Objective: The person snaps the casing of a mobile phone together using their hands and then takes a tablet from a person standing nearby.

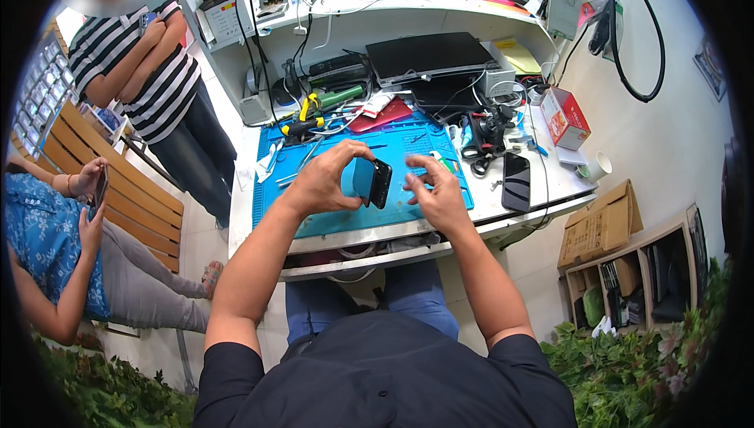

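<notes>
Fingers (358, 148) of the left hand (320, 183) bent around a phone-like device (381, 184), index above and thumb below, the gap between them filled by it; the device is raised in front of the person, over the blue work mat (334, 224), tipped up on edge; a light-blue face is toward the left palm, a black side toward the right; whether these are one piece or two parts, cannot tell from this view.

Right hand (442, 199): fingers loosely curled, thumb and index parted, nothing visible between them; it hangs just beside the device, apart from it; judged reason: one hand steadies the piece by its edges, leaving the black side exposed and the other hand free to work.

Placement: the mat lies directly before the person, probably to protect the parts and the white table (556, 180); yellow-and-black handled tools (302, 126) lie toward its far left, presumably within easy reach yet out of the working area; a red flat item (382, 116) lies near its far edge; a second dark phone (516, 182) lies off the mat to the right, perhaps set aside; a red-and-white box (565, 118) stands beyond it.
</notes>
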Demonstrator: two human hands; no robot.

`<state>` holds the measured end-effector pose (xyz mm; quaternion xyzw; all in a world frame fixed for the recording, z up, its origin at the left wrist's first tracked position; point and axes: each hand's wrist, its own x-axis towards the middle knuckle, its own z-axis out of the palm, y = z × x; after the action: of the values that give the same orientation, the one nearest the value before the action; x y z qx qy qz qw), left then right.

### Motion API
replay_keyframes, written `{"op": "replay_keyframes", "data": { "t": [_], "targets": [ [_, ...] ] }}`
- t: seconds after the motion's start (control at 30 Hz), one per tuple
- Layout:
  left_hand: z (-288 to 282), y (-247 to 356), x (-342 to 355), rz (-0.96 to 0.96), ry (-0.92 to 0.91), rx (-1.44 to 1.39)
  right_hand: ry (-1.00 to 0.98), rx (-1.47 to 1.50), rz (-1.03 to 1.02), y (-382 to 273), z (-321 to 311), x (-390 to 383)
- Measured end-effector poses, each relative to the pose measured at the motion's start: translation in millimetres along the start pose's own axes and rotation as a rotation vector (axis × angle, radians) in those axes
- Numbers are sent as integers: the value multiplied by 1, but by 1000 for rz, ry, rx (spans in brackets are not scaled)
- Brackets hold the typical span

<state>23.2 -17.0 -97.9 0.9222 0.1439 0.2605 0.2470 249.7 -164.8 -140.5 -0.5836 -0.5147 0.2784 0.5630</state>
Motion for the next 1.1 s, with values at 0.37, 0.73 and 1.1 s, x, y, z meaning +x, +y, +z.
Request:
{"op": "replay_keyframes", "data": {
  "t": [0.37,0.73,1.1],
  "targets": [
    [18,-2,-31,192,107,101,-232,144,-6,-14,19,-33],
    [30,-7,-48,279,181,112,-266,2,-123,-14,24,-44],
    [32,-3,-41,289,159,145,-293,-102,-112,-22,7,-38]
  ]
}}
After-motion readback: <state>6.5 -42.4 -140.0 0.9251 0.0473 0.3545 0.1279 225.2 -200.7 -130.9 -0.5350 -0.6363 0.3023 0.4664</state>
